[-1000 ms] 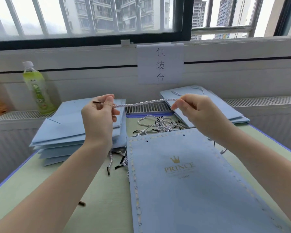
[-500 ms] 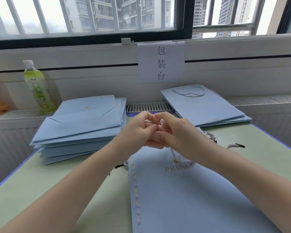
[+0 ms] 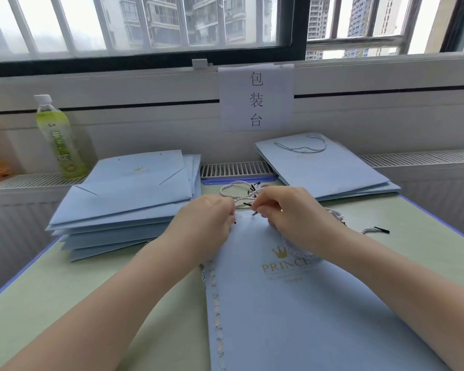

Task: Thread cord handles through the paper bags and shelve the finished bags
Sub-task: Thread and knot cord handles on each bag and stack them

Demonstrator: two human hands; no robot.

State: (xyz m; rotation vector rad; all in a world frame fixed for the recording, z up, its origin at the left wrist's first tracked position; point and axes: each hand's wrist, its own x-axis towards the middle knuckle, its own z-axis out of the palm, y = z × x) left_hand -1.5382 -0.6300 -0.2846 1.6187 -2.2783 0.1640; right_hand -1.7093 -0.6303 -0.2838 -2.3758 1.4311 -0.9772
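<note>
Both hands have dropped from mid-air, where they met half a second ago, to the top edge of the flat pale-blue paper bag with the gold crown and PRINCE lettering [image 3: 292,303]; a second ago they were apart, stretching the cord taut between them; the bag itself has not shifted on the pale-green table with a blue edge [image 3: 65,303].

Right hand [image 3: 289,218]: fingers curled, pinching the black-tipped end of the white-and-blue twisted cord [image 3: 292,247] right at the bag's top edge; rest of that cord loops under my wrist onto the bag face, near the crown.

Left hand [image 3: 206,223]: fingers curled at the same edge, just beside the right; what it holds is hidden behind the knuckles, so I cannot tell; a small black tip shows by its fingertips.

Loose pile of twisted cords with black tips [image 3: 241,190] lies just beyond my hands; one stray cord end [image 3: 375,230] on the table to the right.

Stack of unthreaded pale-blue bags [image 3: 123,199] at left; smaller stack of pale-blue bags with a cord handle on top [image 3: 327,170] at back right, partly on the white ledge.

Green drink bottle with white cap [image 3: 55,135] stands on the ledge at left; white paper sign with black characters [image 3: 256,99] hangs below the window.
</note>
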